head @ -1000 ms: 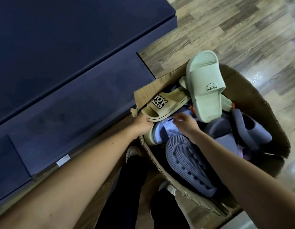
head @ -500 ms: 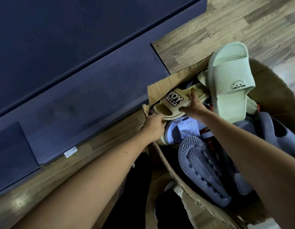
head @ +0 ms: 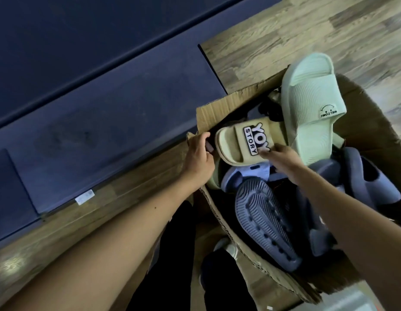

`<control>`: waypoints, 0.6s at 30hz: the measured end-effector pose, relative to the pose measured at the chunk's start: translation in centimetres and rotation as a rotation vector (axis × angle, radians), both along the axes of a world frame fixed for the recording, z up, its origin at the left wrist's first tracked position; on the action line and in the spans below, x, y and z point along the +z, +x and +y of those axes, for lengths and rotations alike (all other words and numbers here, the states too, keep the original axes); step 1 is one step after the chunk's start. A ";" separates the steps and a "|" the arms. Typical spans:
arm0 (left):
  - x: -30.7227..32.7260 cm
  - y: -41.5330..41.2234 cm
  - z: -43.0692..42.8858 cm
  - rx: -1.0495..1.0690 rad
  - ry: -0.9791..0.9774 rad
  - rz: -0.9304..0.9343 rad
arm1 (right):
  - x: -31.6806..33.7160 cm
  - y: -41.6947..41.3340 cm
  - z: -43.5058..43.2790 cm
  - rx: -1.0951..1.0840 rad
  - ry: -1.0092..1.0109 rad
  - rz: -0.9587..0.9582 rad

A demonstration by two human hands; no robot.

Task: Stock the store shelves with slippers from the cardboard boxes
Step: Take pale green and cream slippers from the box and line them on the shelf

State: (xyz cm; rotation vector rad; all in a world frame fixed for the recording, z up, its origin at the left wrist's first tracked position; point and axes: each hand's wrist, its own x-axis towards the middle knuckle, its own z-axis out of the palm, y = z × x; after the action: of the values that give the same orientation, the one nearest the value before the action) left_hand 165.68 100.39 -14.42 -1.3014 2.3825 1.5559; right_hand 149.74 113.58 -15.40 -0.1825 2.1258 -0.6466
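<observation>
Beige slipper (head: pixel 246 140) in my right hand (head: pixel 282 160), over the box's (head: pixel 214 113) left corner.
My right fingers curl round its strap side; my left hand (head: pixel 199 158) grips the box's left edge, just beside the toe. A green slipper (head: pixel 307 104) lies across the far edge; a blue slipper (head: pixel 262 221) lies sole-up by the near edge.

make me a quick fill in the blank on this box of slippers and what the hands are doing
1. The right hand grips the beige slipper, whose strap reads YOY ____.
2. The pale green slipper has the word ____ printed on its strap.
3. The blue slipper nearest the person lies with its ____ facing up.
4. The left hand holds the rim of the ____ box.

Missing words: STORY; WELCOME; sole; cardboard
</observation>
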 end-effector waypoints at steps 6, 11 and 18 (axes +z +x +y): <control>0.2 -0.6 -0.4 -0.180 -0.004 -0.228 | 3.0 0.9 6.6 0.269 0.300 0.076; -0.4 -1.9 0.1 -0.405 -0.126 -0.481 | 2.0 4.7 8.1 0.265 0.307 0.064; -1.9 -3.2 0.7 -0.519 -0.030 -0.661 | 0.9 4.9 8.0 0.162 0.288 0.044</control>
State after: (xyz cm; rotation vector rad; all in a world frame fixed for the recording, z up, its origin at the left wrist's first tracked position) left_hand 162.46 101.09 -16.33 -0.8914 2.0661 0.7902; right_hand 154.64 121.54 -14.51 -0.2082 2.1919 -0.2407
